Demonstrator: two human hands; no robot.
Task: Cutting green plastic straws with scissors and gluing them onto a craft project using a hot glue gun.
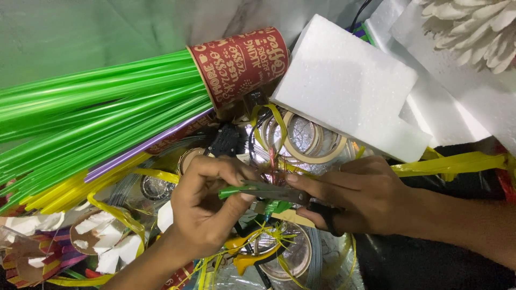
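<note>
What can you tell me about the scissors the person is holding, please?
The scissors have grey metal blades and dark handles, lying nearly level across the middle of the clutter. The right hand grips the handles; the blades point left, closing on a short green strip pinched by the left hand. The handles are mostly hidden by fingers.

Cup (242, 64) holds straws (91, 118) left of foam block (349, 86); tape rolls (306, 142) below.

One head view looks steeply down from close above both hands, left hand (207, 207) and right hand (357, 196), over a cluttered counter (80, 32).
</note>
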